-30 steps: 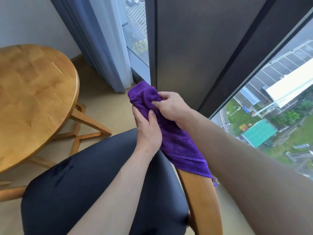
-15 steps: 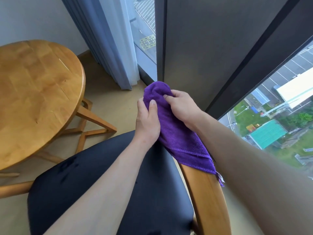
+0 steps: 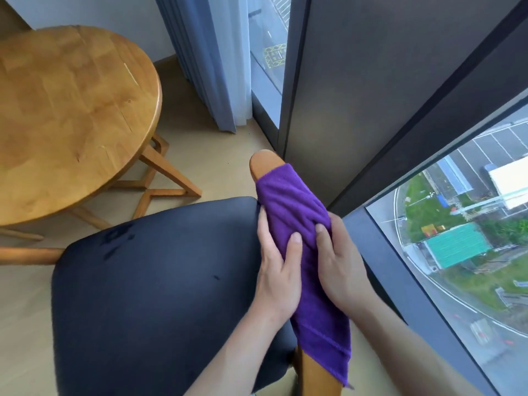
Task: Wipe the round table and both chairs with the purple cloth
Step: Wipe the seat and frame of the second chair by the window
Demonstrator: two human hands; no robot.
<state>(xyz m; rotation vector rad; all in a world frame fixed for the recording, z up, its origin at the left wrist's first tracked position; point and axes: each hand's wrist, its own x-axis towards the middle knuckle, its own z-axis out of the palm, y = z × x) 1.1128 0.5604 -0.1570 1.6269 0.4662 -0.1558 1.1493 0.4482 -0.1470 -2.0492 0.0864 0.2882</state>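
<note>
Both hands clamp the purple cloth [image 3: 288, 204] around the wooden armrest [image 3: 264, 161] of the chair. My left hand [image 3: 278, 270] grips from the seat side: the thumb lies on top of the cloth, and the fingers curl down between the armrest and the cushion, where they are hidden. My right hand [image 3: 340, 264] grips from the window side, thumb on top of the cloth, fingers wrapped over the far edge and out of sight. The two thumbs lie just beside each other, pointing toward 12 o'clock.

The cloth is draped lengthwise along the armrest. Its forward end stops short of the rounded armrest tip, which shows bare at 12 o'clock from my hands. Its hemmed rear end hangs over the armrest at 6 o'clock, near the bottom edge of the view.

The dark seat cushion [image 3: 160, 295] lies at 9 o'clock from my hands, touching the left hand. It carries darker patches near its far-left corner. The round table [image 3: 65, 110] stands at 10 o'clock, well apart from my hands, on angled wooden legs. A second wooden armrest [image 3: 28, 255] projects at the left edge, under the table rim.

A blue curtain [image 3: 200, 61] hangs at 12 o'clock. A dark window frame [image 3: 371, 95] runs from 12 to 4 o'clock, just beside the right hand.
</note>
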